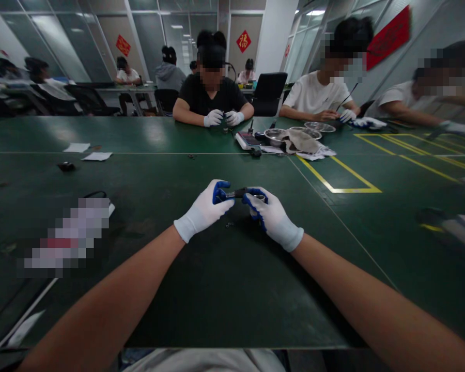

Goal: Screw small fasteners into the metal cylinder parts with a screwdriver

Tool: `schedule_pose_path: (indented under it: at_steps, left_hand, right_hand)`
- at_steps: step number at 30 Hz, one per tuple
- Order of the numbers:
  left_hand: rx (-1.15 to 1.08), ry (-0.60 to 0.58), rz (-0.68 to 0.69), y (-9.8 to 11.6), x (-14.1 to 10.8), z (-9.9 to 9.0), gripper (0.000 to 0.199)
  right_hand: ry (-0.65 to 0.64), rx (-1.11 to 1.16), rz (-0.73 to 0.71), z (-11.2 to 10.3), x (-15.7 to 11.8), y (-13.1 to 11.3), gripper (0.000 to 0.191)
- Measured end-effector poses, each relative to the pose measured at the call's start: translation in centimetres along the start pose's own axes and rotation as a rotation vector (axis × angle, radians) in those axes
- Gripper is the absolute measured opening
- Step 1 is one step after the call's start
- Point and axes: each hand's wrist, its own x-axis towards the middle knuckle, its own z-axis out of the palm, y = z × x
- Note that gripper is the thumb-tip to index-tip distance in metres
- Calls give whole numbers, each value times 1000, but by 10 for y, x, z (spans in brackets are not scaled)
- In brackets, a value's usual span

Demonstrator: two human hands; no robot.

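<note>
My left hand [208,205], in a white glove with blue-coated fingers, curls around the metal end of a short black-and-metal rod [238,193]. My right hand [273,214], gloved the same way, has its fingers closed at the black end of that rod. A round metal piece [259,198] with a ring-like top also sits in the right hand's grip, partly covered by the fingers. Both hands are just above the green table, close together. Small metal rings [229,225] lie on the tabletop below them. The rod's exact kind is too small to make out.
Metal bowls [273,135], a grey cloth [300,140] and papers lie across the green table [201,294]. A blurred-out long item [72,235] and a cable are at left. Yellow tape [333,190] marks the right side. Co-workers [213,98] sit opposite.
</note>
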Motion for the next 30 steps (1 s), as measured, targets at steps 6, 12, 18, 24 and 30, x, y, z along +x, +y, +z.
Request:
schedule_pose_path:
  at_steps: [6,12,18,24,30]
  left_hand:
    - [-143,-51,-206,2,-1,-6,23]
    - [-321,141,-322,1,10,4,23]
    - [-461,37,-241,-9,11,18,35]
    - [-64,285,-213,-36,74,5,34]
    - [352,510,-332,-50,169,-2,26]
  right_hand:
    - [13,51,31,-1,1,-1,53]
    - [-18,-120,-73,4,-4,-3,47]
    - [20,-213,-192,9,-6,-1,45]
    - [96,-256,-66,15,-12,-5,66]
    - [39,-325,-61,20,-18,-11,55]
